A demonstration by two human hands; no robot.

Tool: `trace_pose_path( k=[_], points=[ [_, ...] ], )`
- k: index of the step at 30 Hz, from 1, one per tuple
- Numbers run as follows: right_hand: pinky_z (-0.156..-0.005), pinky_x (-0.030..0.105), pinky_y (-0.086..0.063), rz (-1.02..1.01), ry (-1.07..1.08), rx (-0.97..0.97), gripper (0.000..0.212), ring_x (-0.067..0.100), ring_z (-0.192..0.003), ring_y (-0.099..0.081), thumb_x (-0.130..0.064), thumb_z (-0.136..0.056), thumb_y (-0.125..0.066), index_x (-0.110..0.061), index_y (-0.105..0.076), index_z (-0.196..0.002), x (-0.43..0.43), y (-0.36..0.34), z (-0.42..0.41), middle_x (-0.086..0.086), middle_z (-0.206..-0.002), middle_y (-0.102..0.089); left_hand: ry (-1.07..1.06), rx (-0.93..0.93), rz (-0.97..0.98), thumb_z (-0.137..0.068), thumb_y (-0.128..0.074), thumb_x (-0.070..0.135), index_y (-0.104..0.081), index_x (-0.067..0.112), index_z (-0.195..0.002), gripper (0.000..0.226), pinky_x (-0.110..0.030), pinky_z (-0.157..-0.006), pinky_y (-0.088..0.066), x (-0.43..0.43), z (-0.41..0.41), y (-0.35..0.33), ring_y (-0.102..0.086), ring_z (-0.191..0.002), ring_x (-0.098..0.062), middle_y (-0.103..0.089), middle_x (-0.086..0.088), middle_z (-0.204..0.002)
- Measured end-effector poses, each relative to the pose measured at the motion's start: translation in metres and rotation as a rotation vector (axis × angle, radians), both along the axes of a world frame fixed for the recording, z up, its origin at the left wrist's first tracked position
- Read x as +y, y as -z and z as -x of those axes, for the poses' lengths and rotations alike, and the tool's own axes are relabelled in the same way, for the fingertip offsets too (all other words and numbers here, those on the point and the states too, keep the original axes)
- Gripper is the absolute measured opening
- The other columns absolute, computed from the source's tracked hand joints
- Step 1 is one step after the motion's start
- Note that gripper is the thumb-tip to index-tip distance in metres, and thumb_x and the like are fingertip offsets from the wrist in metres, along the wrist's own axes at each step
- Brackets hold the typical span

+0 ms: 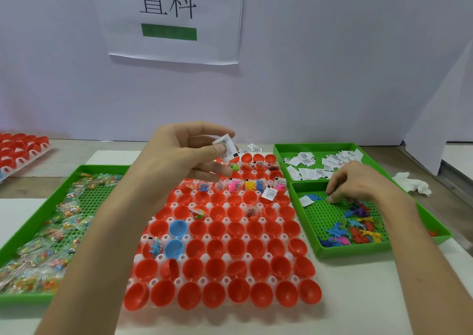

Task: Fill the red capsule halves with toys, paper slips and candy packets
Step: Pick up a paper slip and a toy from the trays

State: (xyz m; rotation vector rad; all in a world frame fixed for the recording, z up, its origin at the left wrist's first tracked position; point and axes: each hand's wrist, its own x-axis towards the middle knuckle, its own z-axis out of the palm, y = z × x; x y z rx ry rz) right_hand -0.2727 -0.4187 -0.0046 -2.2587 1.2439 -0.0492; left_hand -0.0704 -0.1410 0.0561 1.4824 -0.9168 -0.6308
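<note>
A paper slip is pinched between thumb and fingers of the left hand, above the far rows of the red capsule halves at centre, a few already filled. The right hand is lowered into the green toy tray at right, fingertips curled downward; whether a toy is gripped cannot be told. Candy packets are heaped in the left tray.

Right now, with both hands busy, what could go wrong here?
The paper slip pinched in the left hand could miss its cup; another slip already sits askew over the cups. The right hand, picking at jumbled toys, might lift two. One red half sits tilted and could spill.
</note>
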Motion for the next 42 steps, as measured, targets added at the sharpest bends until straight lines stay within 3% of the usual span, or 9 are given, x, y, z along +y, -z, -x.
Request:
trace_pose_path(
  k=[2,8,17,24,31,36,42],
  points=[
    [-0.041,0.015,-0.042,-0.01,0.012,-0.007,0.018,0.005,-0.044,-0.062,-0.004,-0.072,-0.087,-0.017,-0.077,-0.067,0.0,0.0,0.0,-0.006,-0.057,-0.071,-0.002,-0.005,-0.004,-0.09,-0.067,0.009,-0.075,0.023,-0.103,0.021,-0.023,-0.061,-0.06,0.0,0.0,0.001,-0.077,-0.075,-0.024,-0.079,0.003,-0.095],
    [-0.054,0.021,-0.046,0.026,-0.016,-0.001,0.017,0.005,-0.05,-0.067,-0.003,-0.077,-0.082,-0.017,-0.077,-0.07,-0.001,0.003,-0.001,-0.006,-0.06,-0.073,0.032,0.012,0.015,-0.091,-0.066,0.009,-0.076,0.02,-0.103,0.019,-0.021,-0.066,-0.059,-0.001,0.0,0.001,-0.077,-0.08,-0.022,-0.079,-0.002,-0.095],
    [-0.045,0.014,-0.044,-0.006,-0.072,-0.013,0.022,0.006,-0.045,-0.062,0.004,-0.073,-0.083,-0.017,-0.077,-0.071,-0.006,0.001,0.008,-0.001,-0.059,-0.072,0.01,0.049,0.029,-0.091,-0.067,0.012,-0.071,0.02,-0.108,0.02,-0.026,-0.065,-0.061,-0.003,0.003,0.0,-0.077,-0.076,-0.026,-0.079,-0.004,-0.089],
    [-0.061,0.021,-0.043,0.042,-0.115,0.011,0.023,0.007,-0.071,-0.067,-0.007,-0.075,-0.085,-0.025,-0.077,-0.065,-0.006,0.004,0.007,-0.016,-0.059,-0.07,0.021,0.046,0.043,-0.09,-0.068,0.015,-0.072,0.016,-0.101,0.012,-0.023,-0.066,-0.06,-0.003,0.005,0.0,-0.077,-0.076,-0.024,-0.077,-0.004,-0.082],
    [-0.062,0.023,-0.042,0.029,-0.133,0.022,0.02,0.009,-0.068,-0.065,-0.005,-0.078,-0.082,-0.022,-0.077,-0.069,-0.009,0.004,0.008,-0.013,-0.059,-0.071,0.044,0.027,0.035,-0.08,-0.069,0.024,-0.077,0.023,-0.101,0.022,-0.02,-0.066,-0.059,-0.002,0.008,-0.001,-0.077,-0.076,-0.021,-0.079,-0.004,-0.09],
    [-0.058,0.022,-0.043,0.017,-0.121,-0.012,0.02,0.011,-0.058,-0.064,-0.006,-0.073,-0.087,-0.023,-0.078,-0.078,-0.013,0.005,0.011,0.001,-0.066,-0.074,0.025,0.039,0.038,-0.092,-0.066,0.008,-0.067,0.018,-0.113,0.023,-0.022,-0.066,-0.059,-0.003,0.006,-0.001,-0.076,-0.073,-0.022,-0.077,-0.007,-0.08],
    [-0.058,0.023,-0.042,0.036,-0.132,-0.001,0.015,0.011,-0.055,-0.059,-0.013,-0.073,-0.088,-0.02,-0.076,-0.068,-0.014,0.006,0.012,-0.003,-0.057,-0.069,0.01,0.028,0.042,-0.091,-0.067,0.009,-0.069,0.015,-0.105,0.016,-0.022,-0.067,-0.059,-0.002,0.006,-0.003,-0.076,-0.072,-0.021,-0.076,-0.005,-0.076]
  ],
)
